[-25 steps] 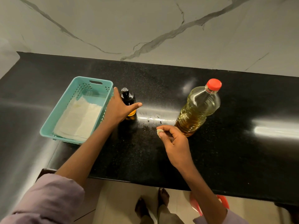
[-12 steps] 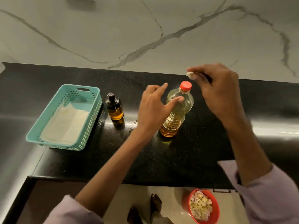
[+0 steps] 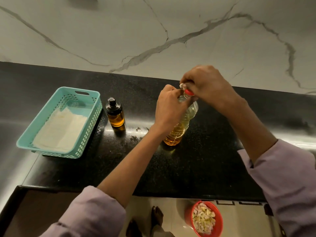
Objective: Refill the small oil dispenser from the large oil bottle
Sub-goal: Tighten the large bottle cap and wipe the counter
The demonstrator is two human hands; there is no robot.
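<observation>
1. Sleeves [image 3: 95, 211] of pale purple cloth frame the near edge, and both forearms reach away from them over the black table [image 3: 196, 168]
2. Below the table edge, nearer than all the fingers, a red bowl [image 3: 218, 224] of pale chopped pieces stands on the floor beside bare feet
3. Left hand [image 3: 169, 108] grips the shoulder of the large oil bottle [image 3: 179, 130], fingers curled round it just under the neck; the bottle stands upright on the table, yellow oil filling its lower part
4. Right hand [image 3: 206, 86] comes over the top from the far right, fingers bent down onto the red cap [image 3: 189, 92] and pinching it; the cap sits on the bottle, and a small whitish bit shows at the fingertips, too small to tell what it is
5. Well to the left of the left fingers, the small oil dispenser [image 3: 115, 115] stands upright and untouched, its black top on, amber oil in its lower half
6. Further left again, just beside the dispenser, a teal basket [image 3: 82, 139] holds a folded white cloth [image 3: 59, 130]
7. Beyond all the fingers rises a white marble wall [image 3: 119, 31] with grey veins
</observation>
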